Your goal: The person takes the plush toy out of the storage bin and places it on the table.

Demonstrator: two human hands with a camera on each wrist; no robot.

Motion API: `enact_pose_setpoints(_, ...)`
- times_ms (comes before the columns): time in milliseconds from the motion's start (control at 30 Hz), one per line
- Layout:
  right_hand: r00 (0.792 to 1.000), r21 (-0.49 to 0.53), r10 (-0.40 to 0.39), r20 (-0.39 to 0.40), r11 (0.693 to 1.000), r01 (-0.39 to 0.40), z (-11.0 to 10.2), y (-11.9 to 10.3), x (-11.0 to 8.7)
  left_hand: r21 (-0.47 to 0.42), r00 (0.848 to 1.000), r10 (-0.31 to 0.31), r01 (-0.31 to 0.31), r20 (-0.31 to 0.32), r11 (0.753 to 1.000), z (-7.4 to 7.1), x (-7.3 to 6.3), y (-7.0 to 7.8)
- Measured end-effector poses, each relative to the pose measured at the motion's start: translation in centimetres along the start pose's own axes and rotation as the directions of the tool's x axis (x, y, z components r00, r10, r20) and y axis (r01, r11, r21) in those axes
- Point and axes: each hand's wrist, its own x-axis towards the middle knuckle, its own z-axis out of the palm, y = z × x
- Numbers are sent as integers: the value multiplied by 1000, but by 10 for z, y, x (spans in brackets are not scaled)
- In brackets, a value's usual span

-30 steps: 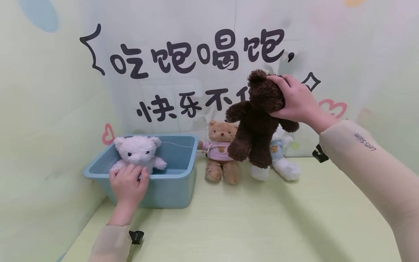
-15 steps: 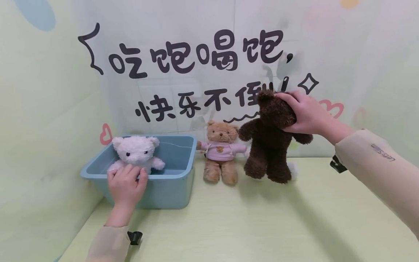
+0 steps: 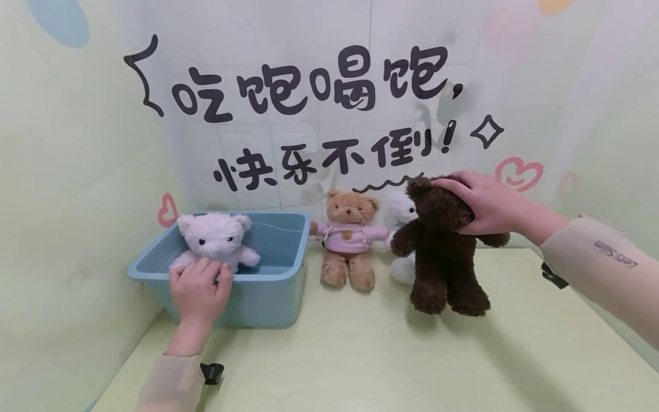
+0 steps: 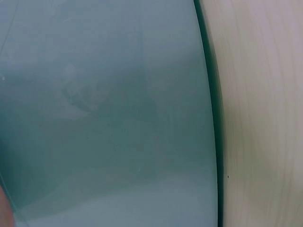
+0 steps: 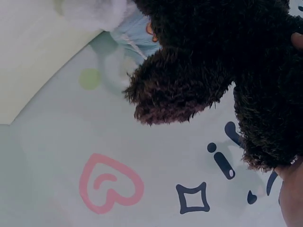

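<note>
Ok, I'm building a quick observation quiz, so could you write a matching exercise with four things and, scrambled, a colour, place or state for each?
1. dark brown bear
2. tan bear
3. tub
4. left hand

A. at the rim
B. wearing a pink top
C. gripped by the right hand
D. blue

Pairs: 1-C, 2-B, 3-D, 4-A.

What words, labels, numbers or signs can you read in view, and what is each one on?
"吃饱喝饱," in black, upper line on the back wall.
"快乐不倒!" in black, the line below it on the same wall.
"Lets" on the right sleeve; the small letters after it are too blurred to be sure of.
The badge on the pink sweater: too small to make out any lettering.
No numbers readable.
</note>
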Motion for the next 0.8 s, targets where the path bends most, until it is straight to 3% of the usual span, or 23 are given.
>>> enact_pose_setpoints(233, 994, 68, -46, 97, 997, 40, 5, -8, -9, -1, 1000, -1, 1, -3, 1000, -1, 0, 0)
enact_pose_setpoints(433, 985, 67, -55, 164, 997, 45, 10, -14, -13, -2, 1000, 0, 0, -5, 1000, -2, 3, -2)
enact_pose_setpoints(800, 987, 57, -73, 147, 996, 65, 28, -19, -30, 3, 1000, -9, 9, 22, 1000, -2, 1, 0)
